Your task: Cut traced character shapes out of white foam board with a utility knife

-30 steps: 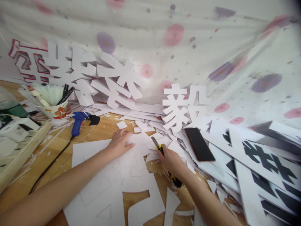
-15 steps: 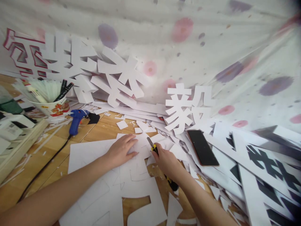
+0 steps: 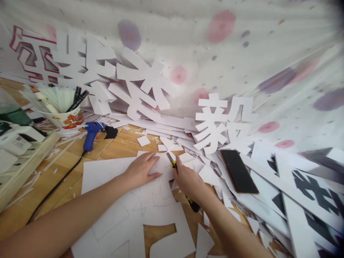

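A white sheet (image 3: 113, 211) with pencilled outlines lies on the wooden table, and a piece has been cut out near its front edge. My left hand (image 3: 142, 170) rests flat on the sheet's upper part with fingers apart. In my right hand (image 3: 188, 179) is a yellow and black utility knife (image 3: 174, 164), its blade out and pointing up and left at the sheet's upper right edge. The knife's rear end shows below my palm. Whether the blade touches the paper I cannot tell. White paper offcuts (image 3: 209, 175) lie around the right hand.
A blue glue gun (image 3: 92, 135) with a black cord lies left, beside a paper cup (image 3: 66, 120) of markers and glue sticks. A phone (image 3: 238, 171) rests on stacked sheets at right. Cut-out white characters (image 3: 212, 123) lean against the patterned curtain (image 3: 174, 32).
The view has shifted slightly, so most things appear farther right. The right hand has turned a little and now covers more of the knife. My left hand stays on the sheet.
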`<state>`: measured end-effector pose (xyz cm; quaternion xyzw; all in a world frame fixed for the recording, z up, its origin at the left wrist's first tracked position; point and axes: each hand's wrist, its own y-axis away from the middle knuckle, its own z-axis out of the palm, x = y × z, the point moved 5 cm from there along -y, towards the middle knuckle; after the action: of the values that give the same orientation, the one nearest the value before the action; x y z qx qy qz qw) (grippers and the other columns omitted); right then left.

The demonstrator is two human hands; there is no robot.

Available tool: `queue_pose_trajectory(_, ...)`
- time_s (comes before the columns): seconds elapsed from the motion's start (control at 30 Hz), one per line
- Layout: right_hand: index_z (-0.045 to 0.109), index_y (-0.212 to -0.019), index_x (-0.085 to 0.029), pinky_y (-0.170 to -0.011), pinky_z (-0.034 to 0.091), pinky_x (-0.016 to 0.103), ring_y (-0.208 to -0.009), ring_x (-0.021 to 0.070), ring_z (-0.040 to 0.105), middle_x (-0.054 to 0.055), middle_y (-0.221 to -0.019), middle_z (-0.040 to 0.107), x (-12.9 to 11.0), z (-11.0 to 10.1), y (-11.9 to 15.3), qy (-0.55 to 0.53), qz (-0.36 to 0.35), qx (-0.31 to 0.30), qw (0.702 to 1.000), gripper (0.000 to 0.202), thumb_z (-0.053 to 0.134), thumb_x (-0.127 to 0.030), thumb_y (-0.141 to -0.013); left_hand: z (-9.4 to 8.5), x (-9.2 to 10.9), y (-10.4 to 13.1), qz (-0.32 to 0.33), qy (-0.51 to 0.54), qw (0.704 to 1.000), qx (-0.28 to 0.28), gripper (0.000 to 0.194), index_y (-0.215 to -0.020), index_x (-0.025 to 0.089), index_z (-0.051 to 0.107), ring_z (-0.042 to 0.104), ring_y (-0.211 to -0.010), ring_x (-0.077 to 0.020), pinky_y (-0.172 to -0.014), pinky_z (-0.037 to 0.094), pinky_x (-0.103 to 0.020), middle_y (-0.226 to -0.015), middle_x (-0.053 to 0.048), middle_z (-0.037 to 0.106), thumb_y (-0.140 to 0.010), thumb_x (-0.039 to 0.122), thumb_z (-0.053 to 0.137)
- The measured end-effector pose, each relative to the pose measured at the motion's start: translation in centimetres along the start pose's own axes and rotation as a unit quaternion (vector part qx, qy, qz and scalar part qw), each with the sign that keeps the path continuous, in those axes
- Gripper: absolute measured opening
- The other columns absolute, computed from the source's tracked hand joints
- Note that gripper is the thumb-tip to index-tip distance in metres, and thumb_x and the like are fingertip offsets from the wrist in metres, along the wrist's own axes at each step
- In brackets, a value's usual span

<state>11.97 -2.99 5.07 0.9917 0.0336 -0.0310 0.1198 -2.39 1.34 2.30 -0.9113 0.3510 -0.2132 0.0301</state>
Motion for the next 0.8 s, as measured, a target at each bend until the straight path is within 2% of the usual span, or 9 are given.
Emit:
queue_pose_trajectory(0.2,0.026,-0.133,-0.008,-0.064,0.041,0.029,-0.083,0.0252,0.063,0.013,-0.093,0.067,-1.4,-0.9,-1.1,0.012,-0.001,0.008,1.0,0.046,0.031,-0.02,-0.089,0.2,0.1,-0.1,0.002,-0.032,0.999,-0.013,0.058,-0.119,0.015,0.05,0.039,-0.121,-0.0254,-0.1,0.031,-0.038,-0.132,-0.013,0.044,-0.079,0.056,0.045)
queue_pose_trajectory(0.43,0.024,-0.136,-0.006,-0.063,0.042,0.029,-0.082,0.025,0.063,0.014,-0.089,0.068,-2.7,-0.8,-2.1,0.03,-0.003,0.002,1.0,0.05,0.033,-0.018,-0.089,0.5,0.1,-0.1,0.011,-0.051,0.998,-0.033,0.061,-0.124,0.011,0.046,0.036,-0.124,-0.0257,-0.102,0.029,-0.036,-0.134,-0.013,0.041,-0.081,0.053,0.044)
queue_pose_trajectory(0.57,0.024,-0.136,-0.003,-0.064,0.043,0.03,-0.082,0.0254,0.063,0.016,-0.089,0.067,-3.0,-0.6,-2.1,0.046,-0.002,0.002,0.999,0.05,0.031,-0.017,-0.089,0.8,-0.1,0.1,0.015,-0.039,0.999,-0.018,0.058,-0.127,0.015,0.043,0.035,-0.124,-0.026,-0.102,0.027,-0.037,-0.135,-0.009,0.04,-0.082,0.051,0.043)
queue_pose_trajectory(0.8,0.024,-0.135,-0.001,-0.062,0.042,0.031,-0.079,0.0271,0.063,0.019,-0.087,0.066,-3.5,-0.2,-2.3,0.065,0.002,-0.003,0.998,0.053,0.036,-0.017,-0.086,0.9,-0.1,0.3,0.017,-0.031,0.999,-0.005,0.055,-0.126,0.013,0.044,0.035,-0.124,-0.0272,-0.102,0.026,-0.039,-0.134,-0.011,0.041,-0.083,0.048,0.043)
